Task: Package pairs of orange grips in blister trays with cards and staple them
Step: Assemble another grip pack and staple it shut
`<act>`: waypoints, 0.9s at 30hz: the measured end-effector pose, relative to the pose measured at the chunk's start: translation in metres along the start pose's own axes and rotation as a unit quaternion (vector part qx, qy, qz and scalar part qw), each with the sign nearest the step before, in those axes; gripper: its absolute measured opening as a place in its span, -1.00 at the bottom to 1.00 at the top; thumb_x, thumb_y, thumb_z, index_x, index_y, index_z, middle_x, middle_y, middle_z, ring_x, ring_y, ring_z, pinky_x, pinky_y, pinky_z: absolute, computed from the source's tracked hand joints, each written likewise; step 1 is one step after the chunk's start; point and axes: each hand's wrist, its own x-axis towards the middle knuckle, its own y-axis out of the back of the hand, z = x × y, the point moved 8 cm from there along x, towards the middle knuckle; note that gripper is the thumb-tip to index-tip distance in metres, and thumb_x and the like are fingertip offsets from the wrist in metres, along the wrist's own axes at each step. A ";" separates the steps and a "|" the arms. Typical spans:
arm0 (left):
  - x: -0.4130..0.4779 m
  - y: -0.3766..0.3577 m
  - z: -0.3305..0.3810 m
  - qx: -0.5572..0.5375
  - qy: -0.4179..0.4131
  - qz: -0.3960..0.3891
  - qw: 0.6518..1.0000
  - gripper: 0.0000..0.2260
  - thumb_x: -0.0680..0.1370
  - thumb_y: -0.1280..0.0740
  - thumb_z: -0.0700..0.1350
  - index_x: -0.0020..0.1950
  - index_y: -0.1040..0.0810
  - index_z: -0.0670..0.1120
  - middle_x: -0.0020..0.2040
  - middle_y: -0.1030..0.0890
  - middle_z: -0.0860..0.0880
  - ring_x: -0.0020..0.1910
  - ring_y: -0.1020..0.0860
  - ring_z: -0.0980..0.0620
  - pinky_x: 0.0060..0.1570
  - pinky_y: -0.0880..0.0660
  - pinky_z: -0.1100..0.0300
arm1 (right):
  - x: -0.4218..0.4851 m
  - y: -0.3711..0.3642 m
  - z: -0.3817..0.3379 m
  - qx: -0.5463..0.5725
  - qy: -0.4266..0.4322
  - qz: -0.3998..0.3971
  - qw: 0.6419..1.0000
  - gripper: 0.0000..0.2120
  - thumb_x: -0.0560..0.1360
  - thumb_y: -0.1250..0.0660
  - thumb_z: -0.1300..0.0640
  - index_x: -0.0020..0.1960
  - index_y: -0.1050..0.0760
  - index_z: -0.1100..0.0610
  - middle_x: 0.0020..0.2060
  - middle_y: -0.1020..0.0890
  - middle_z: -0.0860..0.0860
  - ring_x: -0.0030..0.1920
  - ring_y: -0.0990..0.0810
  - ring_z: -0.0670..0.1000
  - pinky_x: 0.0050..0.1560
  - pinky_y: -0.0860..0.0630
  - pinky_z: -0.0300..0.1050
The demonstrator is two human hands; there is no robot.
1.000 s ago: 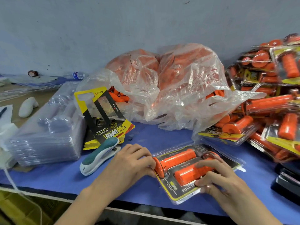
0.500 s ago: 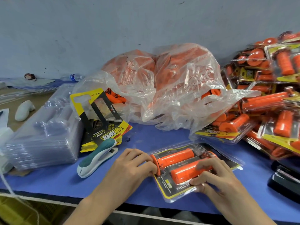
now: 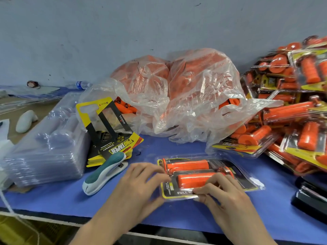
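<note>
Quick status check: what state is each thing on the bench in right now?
blister pack: flat on table, orange grips and card inside.
left grip: fingers curled on pack's left end.
right grip: pinches pack's near edge.
stapler: lying on table, untouched.
plastic bag: bulging, untied.
empty trays: stacked.
spare cards: piled, one propped up.
finished packs: heaped at right.
</note>
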 end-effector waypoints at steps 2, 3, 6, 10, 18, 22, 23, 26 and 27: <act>-0.005 -0.003 0.013 -0.013 -0.016 0.010 1.000 -0.83 0.56 -0.34 0.11 0.07 -0.52 0.07 0.02 -0.56 0.10 0.00 -0.52 0.07 0.07 -0.40 0.19 | 0.003 -0.007 -0.009 -0.024 0.012 0.010 1.000 -0.78 0.49 -0.31 -0.09 -0.18 -0.65 0.00 -0.25 -0.52 -0.09 -0.25 -0.46 -0.02 -0.23 -0.43 -0.13; -0.006 -0.004 0.017 -0.003 -0.021 0.019 1.000 -0.87 0.58 -0.33 0.08 0.02 -0.55 0.06 -0.03 -0.56 0.09 -0.06 -0.52 0.05 0.03 -0.40 0.19 | 0.004 -0.011 -0.014 -0.038 0.020 0.011 0.999 -0.80 0.49 -0.33 -0.07 -0.18 -0.65 0.01 -0.26 -0.53 -0.07 -0.26 -0.48 0.01 -0.26 -0.46 -0.11; -0.003 -0.003 0.015 0.020 -0.001 0.033 0.999 -0.85 0.60 -0.30 0.02 -0.08 -0.61 0.02 -0.10 -0.57 0.09 -0.14 -0.51 0.04 -0.04 -0.44 0.17 | 0.005 -0.020 -0.022 -0.088 0.042 0.012 0.995 -0.78 0.52 -0.30 -0.06 -0.18 -0.64 0.00 -0.23 -0.54 -0.06 -0.25 -0.51 0.04 -0.21 -0.45 -0.07; 0.000 0.003 0.001 0.030 0.023 0.045 0.998 -0.81 0.58 -0.29 0.05 -0.14 -0.61 0.00 -0.11 -0.59 0.10 -0.08 -0.52 0.06 -0.01 -0.41 0.16 | 0.010 -0.011 -0.017 -0.114 0.044 0.033 0.992 -0.76 0.51 -0.29 -0.12 -0.20 -0.60 -0.02 -0.09 -0.60 -0.07 -0.05 -0.52 0.04 0.04 -0.40 -0.02; -0.019 0.021 -0.054 0.026 0.173 0.055 0.983 -0.64 0.58 -0.16 0.24 0.04 -0.57 0.00 0.08 -0.56 0.07 0.09 -0.50 0.01 0.09 -0.36 0.10 | 0.007 -0.010 -0.003 -0.069 0.041 0.004 0.997 -0.73 0.53 -0.27 -0.12 -0.22 -0.58 0.00 0.01 -0.62 -0.07 0.03 -0.62 0.02 0.29 -0.42 0.13; -0.046 0.028 -0.107 0.112 0.372 0.006 0.922 -0.60 0.57 -0.26 0.20 0.20 -0.52 -0.09 0.07 -0.54 -0.08 0.03 -0.49 -0.16 -0.03 -0.42 -0.06 | 0.005 -0.015 -0.006 -0.088 0.050 0.010 0.995 -0.74 0.54 -0.27 -0.09 -0.23 -0.58 0.00 0.03 -0.62 -0.05 0.02 -0.62 0.05 0.27 -0.41 0.08; -0.052 0.021 -0.115 0.120 0.406 -0.042 0.905 -0.57 0.55 -0.30 0.17 0.25 -0.51 -0.11 0.09 -0.55 -0.11 0.05 -0.50 -0.19 -0.02 -0.44 -0.09 | 0.004 -0.016 -0.007 -0.093 0.053 0.010 0.994 -0.76 0.54 -0.27 -0.08 -0.22 -0.58 -0.01 0.03 -0.62 -0.04 0.01 -0.62 0.06 0.26 -0.41 0.06; -0.060 0.006 -0.120 0.131 0.432 -0.118 0.884 -0.58 0.54 -0.36 0.10 0.30 -0.49 -0.11 0.17 -0.59 -0.12 0.12 -0.52 -0.19 0.01 -0.43 -0.07 | 0.005 -0.016 -0.008 -0.102 0.058 0.007 0.993 -0.80 0.52 -0.28 -0.08 -0.21 -0.58 -0.04 0.03 -0.62 -0.03 -0.01 -0.58 0.06 0.21 -0.40 0.01; -0.058 0.007 -0.119 0.130 0.427 -0.113 0.888 -0.61 0.53 -0.38 0.08 0.27 -0.50 -0.10 0.15 -0.60 -0.11 0.10 -0.52 -0.18 -0.01 -0.43 -0.05 | 0.005 -0.017 -0.009 -0.105 0.058 0.006 0.993 -0.80 0.51 -0.28 -0.08 -0.21 -0.58 -0.05 0.02 -0.62 -0.03 -0.02 -0.56 0.05 0.20 -0.41 0.01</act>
